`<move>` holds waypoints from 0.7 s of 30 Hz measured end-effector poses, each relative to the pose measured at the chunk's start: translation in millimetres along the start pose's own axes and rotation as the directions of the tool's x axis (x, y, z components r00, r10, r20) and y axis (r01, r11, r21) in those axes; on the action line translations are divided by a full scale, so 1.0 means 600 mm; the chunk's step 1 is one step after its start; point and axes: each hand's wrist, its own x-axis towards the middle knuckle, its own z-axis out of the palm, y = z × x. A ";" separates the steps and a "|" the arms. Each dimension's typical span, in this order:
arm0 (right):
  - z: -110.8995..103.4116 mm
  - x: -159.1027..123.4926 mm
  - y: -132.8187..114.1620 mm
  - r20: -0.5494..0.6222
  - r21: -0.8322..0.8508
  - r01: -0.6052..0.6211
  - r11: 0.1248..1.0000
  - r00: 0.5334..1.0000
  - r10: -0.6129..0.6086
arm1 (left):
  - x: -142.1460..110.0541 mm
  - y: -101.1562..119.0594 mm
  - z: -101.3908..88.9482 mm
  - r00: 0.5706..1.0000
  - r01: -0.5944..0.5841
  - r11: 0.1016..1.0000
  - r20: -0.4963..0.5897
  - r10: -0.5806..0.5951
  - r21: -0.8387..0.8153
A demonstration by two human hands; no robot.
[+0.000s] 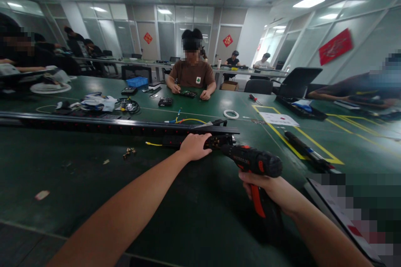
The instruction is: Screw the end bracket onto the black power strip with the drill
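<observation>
My right hand (263,185) is wrapped round the handle of a black and orange cordless drill (250,159). The drill points left, its tip close to a black part with brass-coloured terminals (219,141); whether they touch I cannot tell. My left hand (194,147) grips the left side of that black part, some fingers hidden behind it. Just beyond it lies a long black metal rail (125,126) with small red marks along its side. A yellow cable end (153,144) sticks out to the left of the part. Several brass screws (129,152) lie loose on the green table (94,187).
Beyond the rail are bundled cables (127,105), a blue basket (137,81) and a tape roll (231,114). To the right lie a screwdriver (255,99), a paper sheet (278,119) and a black bar-shaped part (308,150). A co-worker (191,73) sits opposite.
</observation>
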 end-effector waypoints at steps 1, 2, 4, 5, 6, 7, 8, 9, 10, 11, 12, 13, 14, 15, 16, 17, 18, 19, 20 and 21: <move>-0.001 0.000 0.000 0.002 0.001 -0.002 1.000 1.000 0.002 | 0.000 0.000 0.000 1.000 0.003 1.000 0.002 -0.003 0.002; -0.001 0.001 0.000 0.003 0.000 -0.005 1.000 1.000 0.005 | 0.001 -0.001 0.001 1.000 0.004 1.000 0.004 -0.004 0.004; -0.002 0.001 0.001 0.003 -0.006 -0.009 1.000 1.000 0.009 | 0.001 -0.001 0.002 1.000 0.004 1.000 0.002 -0.004 0.010; -0.002 0.001 0.002 0.004 -0.006 -0.008 1.000 1.000 0.008 | 0.001 -0.001 0.003 1.000 0.002 1.000 0.001 -0.002 0.011; -0.002 0.001 0.002 0.005 -0.006 -0.004 1.000 1.000 0.005 | 0.001 -0.001 0.003 1.000 0.000 1.000 -0.001 0.000 0.011; -0.001 0.001 0.002 0.004 -0.001 0.001 1.000 1.000 -0.001 | 0.001 -0.001 0.003 1.000 0.000 1.000 -0.001 0.000 0.009; 0.000 0.001 0.002 0.000 0.007 0.007 1.000 1.000 -0.007 | 0.000 -0.001 0.004 1.000 0.001 1.000 -0.001 -0.001 0.007; 0.000 0.001 0.002 -0.004 0.015 0.014 1.000 1.000 -0.014 | 0.000 -0.001 0.004 1.000 0.003 1.000 -0.001 -0.003 0.006; 0.001 0.001 0.002 -0.007 0.021 0.017 1.000 1.000 -0.017 | 0.000 -0.001 0.004 1.000 0.006 1.000 -0.001 -0.006 0.005; 0.002 0.001 0.002 -0.010 0.023 0.018 1.000 1.000 -0.017 | 0.000 -0.001 0.004 1.000 0.010 1.000 0.000 -0.010 0.005; 0.002 0.001 0.001 -0.009 0.022 0.015 1.000 1.000 -0.015 | 0.000 -0.001 0.003 1.000 0.013 1.000 0.003 -0.013 0.006; 0.002 0.001 0.001 -0.004 0.016 0.012 1.000 1.000 -0.012 | 0.000 -0.001 0.003 1.000 0.014 1.000 0.006 -0.014 0.006; 0.001 0.001 0.000 0.002 0.008 0.010 1.000 1.000 -0.010 | 0.000 -0.001 0.003 1.000 0.014 1.000 0.010 -0.014 0.006; 0.001 0.001 0.000 0.004 0.002 0.008 1.000 1.000 -0.008 | 0.000 -0.001 0.003 1.000 0.014 1.000 0.014 -0.014 0.005; 0.001 0.001 0.000 0.004 0.000 0.006 1.000 1.000 -0.006 | 0.000 -0.001 0.003 1.000 0.013 1.000 0.014 -0.013 0.006; 0.001 0.001 0.000 0.003 0.002 0.006 1.000 1.000 -0.006 | 0.000 -0.001 0.002 1.000 0.012 1.000 0.013 -0.012 0.006; 0.001 0.001 0.000 0.001 0.008 0.006 1.000 1.000 -0.006 | 0.000 -0.002 0.002 1.000 0.011 1.000 0.011 -0.011 0.005; 0.001 0.000 0.000 -0.001 0.015 0.005 1.000 1.000 -0.005 | 0.000 -0.002 0.002 1.000 0.009 1.000 0.008 -0.009 0.005; 0.001 0.000 0.000 -0.002 0.021 0.003 1.000 1.000 -0.003 | 0.000 -0.002 0.002 1.000 0.007 1.000 0.006 -0.007 0.003; 0.001 0.000 0.001 -0.003 0.024 0.003 1.000 1.000 -0.003 | 0.000 -0.002 0.002 1.000 0.004 1.000 0.002 -0.004 0.001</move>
